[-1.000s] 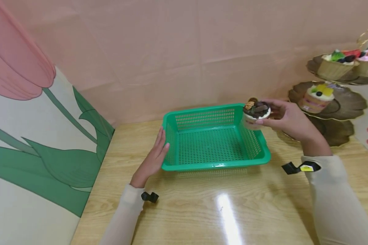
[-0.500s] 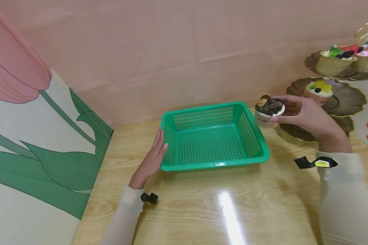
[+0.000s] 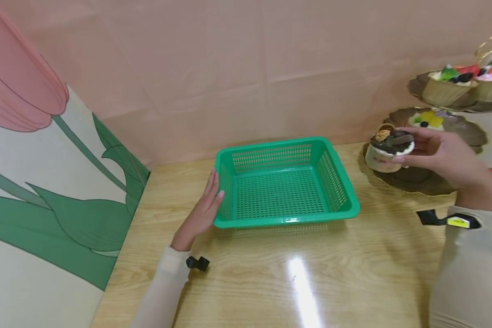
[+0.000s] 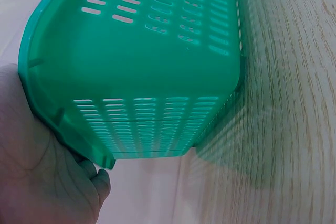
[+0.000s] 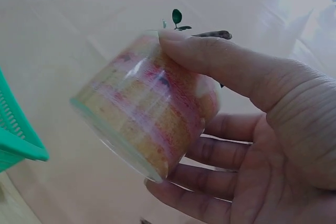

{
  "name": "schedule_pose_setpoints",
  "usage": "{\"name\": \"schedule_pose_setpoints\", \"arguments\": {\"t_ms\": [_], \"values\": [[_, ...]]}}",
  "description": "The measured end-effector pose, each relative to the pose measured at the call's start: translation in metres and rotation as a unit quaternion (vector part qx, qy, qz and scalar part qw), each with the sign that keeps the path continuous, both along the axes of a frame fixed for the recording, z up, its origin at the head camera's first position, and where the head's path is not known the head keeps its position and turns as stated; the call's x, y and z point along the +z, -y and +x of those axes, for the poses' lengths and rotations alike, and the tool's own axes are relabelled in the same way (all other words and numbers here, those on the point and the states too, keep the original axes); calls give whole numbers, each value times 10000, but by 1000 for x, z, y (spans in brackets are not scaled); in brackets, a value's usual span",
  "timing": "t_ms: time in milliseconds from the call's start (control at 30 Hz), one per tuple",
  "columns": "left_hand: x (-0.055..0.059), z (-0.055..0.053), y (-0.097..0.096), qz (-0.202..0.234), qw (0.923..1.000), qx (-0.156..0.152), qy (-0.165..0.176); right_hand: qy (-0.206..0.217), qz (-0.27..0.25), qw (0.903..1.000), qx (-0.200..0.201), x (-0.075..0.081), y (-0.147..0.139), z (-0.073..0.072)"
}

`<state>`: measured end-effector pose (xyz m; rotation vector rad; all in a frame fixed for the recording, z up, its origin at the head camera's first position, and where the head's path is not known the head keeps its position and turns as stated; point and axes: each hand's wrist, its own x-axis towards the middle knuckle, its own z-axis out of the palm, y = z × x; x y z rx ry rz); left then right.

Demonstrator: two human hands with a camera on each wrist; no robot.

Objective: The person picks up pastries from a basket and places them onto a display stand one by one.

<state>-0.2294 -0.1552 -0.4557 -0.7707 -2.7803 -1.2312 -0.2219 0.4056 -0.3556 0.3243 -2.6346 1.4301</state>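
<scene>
My right hand grips a dessert cup between thumb and fingers. Dark chocolate pieces and a walnut-like piece top the cup, and the right wrist view shows pink and yellow layers in its clear side. The cup is in the air over the front left of the stand's lowest plate. My left hand rests with straight fingers against the left rim of a green plastic basket; the left wrist view shows the palm at that rim. Nothing lies inside the basket.
A tiered stand of brown scalloped plates is at the right. Its middle plate bears a fruit-topped cup, partly hidden by my right hand. Fruit-topped cupcakes sit on the upper plate. A pink cloth hangs behind the wooden table.
My right hand has carried the chocolate-topped cup rightward, from above the basket's right rim to over the lowest plate. The left hand and basket stay nearly in place.
</scene>
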Motion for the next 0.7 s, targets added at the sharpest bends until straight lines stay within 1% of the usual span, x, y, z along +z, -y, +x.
{"name": "schedule_pose_setpoints", "arguments": {"t_ms": [100, 233, 333, 533, 633, 700], "values": [[1, 0, 0, 12, 10000, -3, 20, 79, 54, 9999, -75, 1, -9, 6], [1, 1, -1, 32, 10000, 11, 37, 154, 327, 9992, -158, 3, -21, 12], [1, 1, -1, 47, 10000, 16, 63, 199, 388, 9988, -232, 3, -29, 16], [0, 0, -1, 34, 10000, 20, 30, 146, 58, 9993, -350, -2, -49, 23], [0, 0, -1, 64, 10000, 10, 15, -55, -61, 9993, -356, -7, -59, 28], [0, 1, -1, 93, 10000, -7, 17, -183, -274, 9988, -364, -9, -64, 30]]}}
